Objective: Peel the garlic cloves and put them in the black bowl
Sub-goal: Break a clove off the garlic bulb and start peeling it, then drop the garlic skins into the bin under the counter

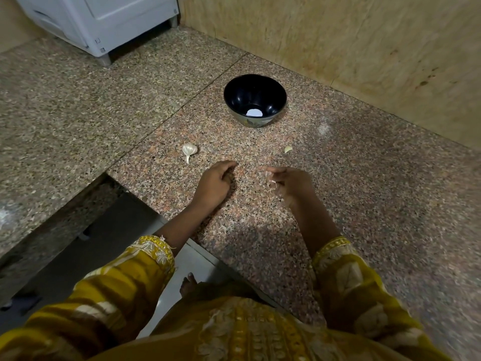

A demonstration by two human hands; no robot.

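A black bowl point(255, 99) stands on the speckled granite counter point(338, 204), with a bright white spot at its bottom. A garlic bulb point(189, 150) with a short stalk lies to the bowl's front left. One small pale clove point(288, 149) lies to the front right. My right hand point(291, 182) pinches a bit of whitish garlic with papery skin point(270, 178) between fingertips and thumb. My left hand point(216, 179) rests on the counter with its fingers curled; whether it holds anything is hidden.
A tan stone wall point(364, 48) runs behind the bowl and along the right. A white appliance point(104, 24) on feet stands at the back left. The counter's edge drops to a dark recess point(91, 243) at the lower left, by my yellow sleeves.
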